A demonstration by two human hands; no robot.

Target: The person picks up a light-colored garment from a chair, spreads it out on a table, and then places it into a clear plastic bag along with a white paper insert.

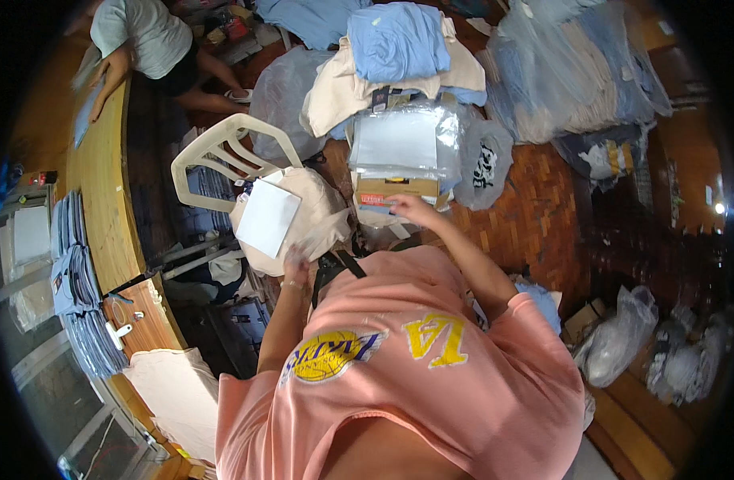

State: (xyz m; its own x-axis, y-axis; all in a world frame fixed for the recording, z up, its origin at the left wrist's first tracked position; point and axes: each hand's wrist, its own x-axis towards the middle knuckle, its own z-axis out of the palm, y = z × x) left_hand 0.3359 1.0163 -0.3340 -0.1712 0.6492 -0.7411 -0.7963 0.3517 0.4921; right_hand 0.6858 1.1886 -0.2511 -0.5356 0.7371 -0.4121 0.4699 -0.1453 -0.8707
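My left hand [296, 266] is smeared by motion beside the padded, cream cloth-covered seat [319, 196] of a chair. Clear plastic [328, 230] shows close to its fingers, but whether they grip it is unclear. On that seat lies a white rectangular sheet [268, 216], tilted, with a dark tag at its upper corner. My right hand [413, 210] reaches to the front of a small cardboard box [399, 186] with an orange-red patch. Its fingers are bent together over a small flat piece there; what they pinch is too small to make out. Behind the box, clear plastic bags [395, 144] lie stacked over white sheets.
Folded blue [399, 44] and cream garments [327, 96] are piled beyond the bags. Bagged clothing stacks [559, 72] stand at far right. A long wooden table [99, 216] runs along the left, with folded blue garments [79, 280]. Another person [147, 40] leans over its far end.
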